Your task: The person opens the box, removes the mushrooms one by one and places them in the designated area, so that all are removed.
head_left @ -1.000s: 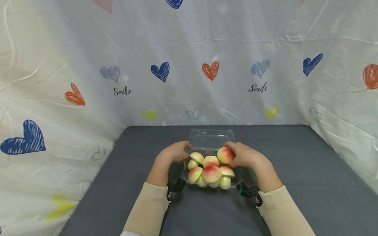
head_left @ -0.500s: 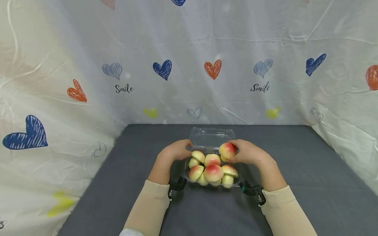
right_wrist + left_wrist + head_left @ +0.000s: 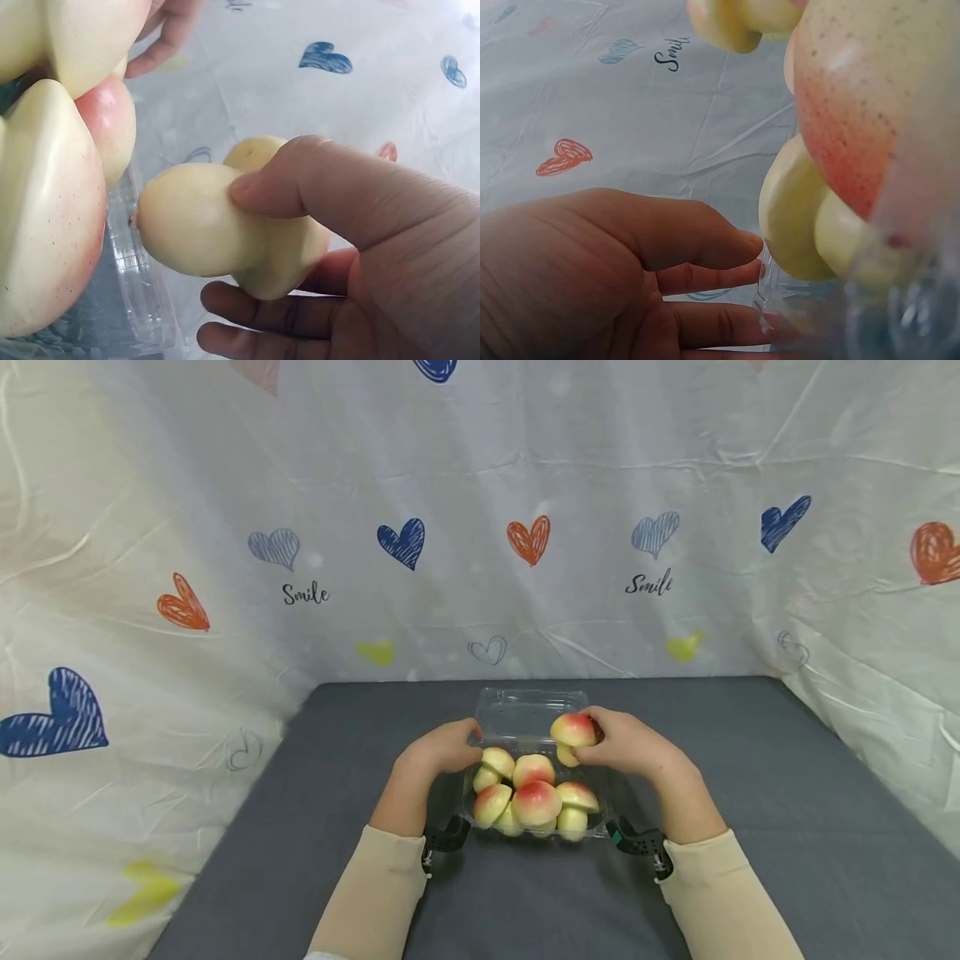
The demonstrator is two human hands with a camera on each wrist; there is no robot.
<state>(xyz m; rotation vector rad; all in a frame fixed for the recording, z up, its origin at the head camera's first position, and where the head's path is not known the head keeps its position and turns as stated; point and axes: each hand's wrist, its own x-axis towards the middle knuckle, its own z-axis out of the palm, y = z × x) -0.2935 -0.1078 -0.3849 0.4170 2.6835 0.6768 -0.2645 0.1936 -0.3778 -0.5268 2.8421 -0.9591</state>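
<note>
A grey table (image 3: 757,777) lies beneath the left hand (image 3: 442,748) and right hand (image 3: 630,743). Beyond and to either side of them hangs a creased white cloth (image 3: 465,460), printed with an orange heart (image 3: 529,541) ahead between them, "Smile" (image 3: 648,582) beyond the right hand, and a big blue heart (image 3: 73,718) well left of the left.

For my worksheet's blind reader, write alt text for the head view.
A right hand holds a red and yellow mushroom shape at the back right of an open clear box of similar shapes; the left hand is at the box's left side. A heart-print sheet hangs behind the grey table.
</note>
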